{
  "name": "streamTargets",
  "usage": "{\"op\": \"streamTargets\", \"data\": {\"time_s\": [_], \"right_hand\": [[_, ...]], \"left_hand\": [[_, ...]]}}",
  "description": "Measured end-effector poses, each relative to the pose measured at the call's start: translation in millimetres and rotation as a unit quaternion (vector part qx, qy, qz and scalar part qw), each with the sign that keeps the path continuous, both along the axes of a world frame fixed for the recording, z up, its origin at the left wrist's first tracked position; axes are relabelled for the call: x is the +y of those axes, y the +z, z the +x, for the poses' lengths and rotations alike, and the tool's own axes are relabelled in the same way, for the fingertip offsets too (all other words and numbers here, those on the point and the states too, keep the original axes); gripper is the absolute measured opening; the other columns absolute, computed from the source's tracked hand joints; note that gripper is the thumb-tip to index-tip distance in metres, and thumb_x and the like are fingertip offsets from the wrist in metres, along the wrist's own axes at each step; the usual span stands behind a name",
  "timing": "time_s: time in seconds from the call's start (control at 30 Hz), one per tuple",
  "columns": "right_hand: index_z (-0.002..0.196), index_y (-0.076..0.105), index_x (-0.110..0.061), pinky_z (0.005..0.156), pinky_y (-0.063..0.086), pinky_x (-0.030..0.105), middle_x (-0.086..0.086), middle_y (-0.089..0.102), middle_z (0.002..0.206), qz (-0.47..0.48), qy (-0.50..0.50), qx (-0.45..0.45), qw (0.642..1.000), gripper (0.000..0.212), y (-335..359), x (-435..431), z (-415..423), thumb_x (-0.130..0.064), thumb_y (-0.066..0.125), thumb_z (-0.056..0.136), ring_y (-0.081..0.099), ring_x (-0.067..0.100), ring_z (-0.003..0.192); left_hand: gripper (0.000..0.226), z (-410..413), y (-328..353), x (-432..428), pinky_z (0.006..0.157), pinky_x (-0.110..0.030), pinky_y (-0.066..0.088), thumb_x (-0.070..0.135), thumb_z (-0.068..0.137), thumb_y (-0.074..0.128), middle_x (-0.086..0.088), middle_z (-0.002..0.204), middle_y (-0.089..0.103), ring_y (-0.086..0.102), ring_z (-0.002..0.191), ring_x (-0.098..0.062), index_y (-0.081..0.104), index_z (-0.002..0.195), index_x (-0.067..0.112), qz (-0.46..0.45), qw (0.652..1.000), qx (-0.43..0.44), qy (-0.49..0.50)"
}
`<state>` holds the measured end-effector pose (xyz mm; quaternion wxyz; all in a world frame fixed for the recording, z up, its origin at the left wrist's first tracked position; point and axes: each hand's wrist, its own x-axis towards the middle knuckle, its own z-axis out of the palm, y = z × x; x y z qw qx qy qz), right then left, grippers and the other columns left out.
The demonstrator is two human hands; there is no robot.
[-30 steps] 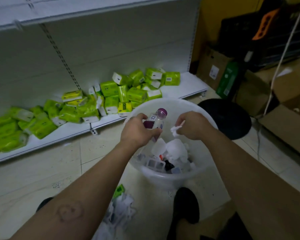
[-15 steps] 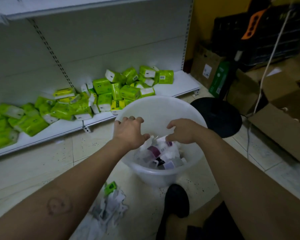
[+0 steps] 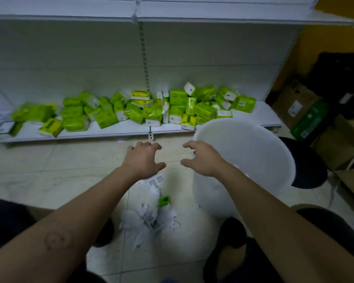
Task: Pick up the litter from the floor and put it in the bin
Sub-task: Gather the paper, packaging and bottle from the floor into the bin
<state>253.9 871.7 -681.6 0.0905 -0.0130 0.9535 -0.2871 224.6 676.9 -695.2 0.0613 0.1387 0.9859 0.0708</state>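
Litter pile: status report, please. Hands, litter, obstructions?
Left hand and right hand open, empty. Paper litter on floor, beside white bin. Nothing covering it.

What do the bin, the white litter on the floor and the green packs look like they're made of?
Bin: seemingly translucent white plastic, smooth; its wall looks milky. Litter: probably crumpled tissue or paper, white with ragged creased edges, though blurred. Packs: likely glossy plastic film, given their sheen and soft wrinkled corners.
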Motion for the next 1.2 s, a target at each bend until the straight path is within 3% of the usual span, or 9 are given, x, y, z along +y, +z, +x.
{"op": "streamTargets", "data": {"time_s": [0.4,0.6,0.7,0.87,1.03,1.13,1.2], "right_hand": [[0.137,0.046,-0.015,0.092,0.041,0.031,0.011,0.048,0.141,0.037,0.077,-0.164,0.983,0.059,-106,-92,-43,-0.03,0.064,0.083,0.05,0.028,0.123],[0.134,0.047,-0.02,0.082,0.044,0.028,0.013,0.05,0.132,0.03,0.053,-0.205,0.977,0.052,-183,-109,-77,-0.028,0.061,0.084,0.057,0.029,0.109],[0.136,0.044,-0.024,0.085,0.043,0.028,0.012,0.044,0.132,0.028,0.044,-0.227,0.973,0.055,-227,-118,-92,-0.03,0.061,0.084,0.055,0.03,0.111],[0.133,0.051,-0.025,0.101,0.044,0.04,0.016,0.041,0.134,0.077,0.087,-0.276,0.954,0.047,-295,-135,-114,-0.03,0.059,0.086,0.047,0.036,0.119],[0.133,0.05,-0.023,0.1,0.039,0.04,0.015,0.041,0.136,0.142,0.1,-0.286,0.942,0.048,-353,-144,-125,-0.032,0.056,0.086,0.042,0.034,0.123],[0.126,0.054,-0.014,0.092,0.042,0.037,0.014,0.045,0.127,0.149,0.082,-0.263,0.95,0.042,-378,-147,-127,-0.021,0.056,0.085,0.048,0.032,0.114],[0.122,0.057,-0.012,0.091,0.042,0.035,0.013,0.049,0.122,0.134,0.068,-0.253,0.956,0.035,-390,-145,-129,-0.013,0.054,0.086,0.05,0.03,0.111]], "left_hand": [[0.067,-19,-87,-105,0.1,-0.045,0.041,0.051,0.081,0.063,-0.007,0.138,0.052,0.045,0.127,-0.029,0.041,0.139,0.025,0.021,0.984,-0.125,0.127],[0.069,-57,-164,-119,0.103,-0.046,0.041,0.046,0.085,0.062,-0.012,0.14,0.046,0.041,0.129,-0.032,0.035,0.144,0.023,0.025,0.963,-0.227,0.14],[0.069,-84,-209,-120,0.103,-0.046,0.042,0.044,0.085,0.063,-0.014,0.139,0.044,0.044,0.127,-0.032,0.036,0.144,0.021,0.038,0.954,-0.255,0.156],[0.062,-122,-289,-115,0.095,-0.044,0.046,0.039,0.083,0.064,-0.016,0.134,0.044,0.048,0.118,-0.034,0.041,0.14,0.027,0.057,0.953,-0.252,0.159],[0.062,-146,-363,-104,0.101,-0.052,0.042,0.035,0.085,0.061,-0.016,0.152,0.021,0.037,0.129,-0.04,0.036,0.142,0.033,0.038,0.958,-0.249,0.138],[0.05,-151,-392,-104,0.091,-0.049,0.048,0.029,0.086,0.059,-0.016,0.14,0.033,0.039,0.121,-0.038,0.044,0.134,0.023,0.012,0.967,-0.207,0.15],[0.033,-151,-401,-105,0.084,-0.045,0.052,0.021,0.087,0.06,-0.016,0.123,0.046,0.048,0.109,-0.032,0.054,0.119,0.013,0.02,0.969,-0.17,0.176]]}}
